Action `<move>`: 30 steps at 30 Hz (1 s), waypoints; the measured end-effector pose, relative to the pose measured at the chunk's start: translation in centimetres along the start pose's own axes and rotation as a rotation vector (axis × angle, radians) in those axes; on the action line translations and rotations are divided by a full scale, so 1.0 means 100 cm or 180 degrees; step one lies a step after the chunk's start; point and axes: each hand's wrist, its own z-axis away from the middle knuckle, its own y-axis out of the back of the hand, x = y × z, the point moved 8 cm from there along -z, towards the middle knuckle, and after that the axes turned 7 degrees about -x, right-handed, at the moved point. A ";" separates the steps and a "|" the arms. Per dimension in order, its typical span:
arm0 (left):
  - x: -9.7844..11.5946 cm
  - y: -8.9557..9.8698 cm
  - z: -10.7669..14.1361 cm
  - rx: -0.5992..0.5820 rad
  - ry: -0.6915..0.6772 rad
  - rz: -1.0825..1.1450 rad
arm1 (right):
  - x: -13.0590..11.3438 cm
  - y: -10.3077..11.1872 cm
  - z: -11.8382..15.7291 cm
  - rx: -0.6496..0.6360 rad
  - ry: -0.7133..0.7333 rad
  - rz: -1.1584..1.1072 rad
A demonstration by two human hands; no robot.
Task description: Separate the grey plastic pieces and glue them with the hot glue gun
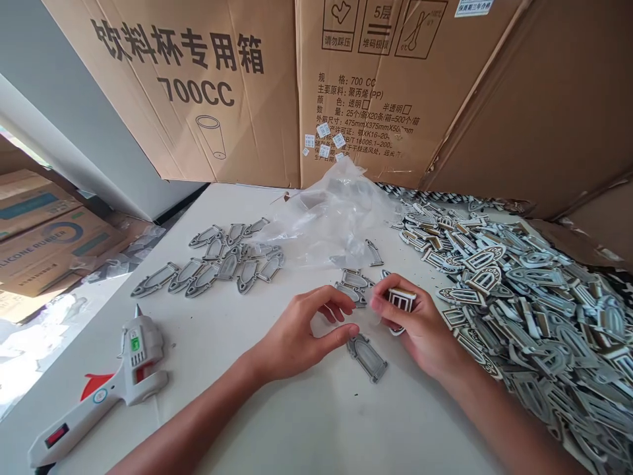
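My right hand is closed around a small white-and-dark window-shaped piece with a gold-brown top edge; my fingers hide part of it. Just to its left hovers my left hand, its thumb and curled fingers apart with nothing visible between them. Below the thumb of that hand, a grey arch-shaped frame lies flat on the white table. More grey frames lie behind my hands, partly covered by them.
A large heap of similar pieces spreads across the right side. Several grey frames lie at the left, beside a crumpled clear plastic bag. A glue gun rests at the front left. Tall cardboard boxes stand along the back.
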 end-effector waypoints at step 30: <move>-0.018 -0.004 -0.001 0.0072 0.0457 0.1137 | -0.035 -0.047 0.021 -0.0374 0.1695 0.2218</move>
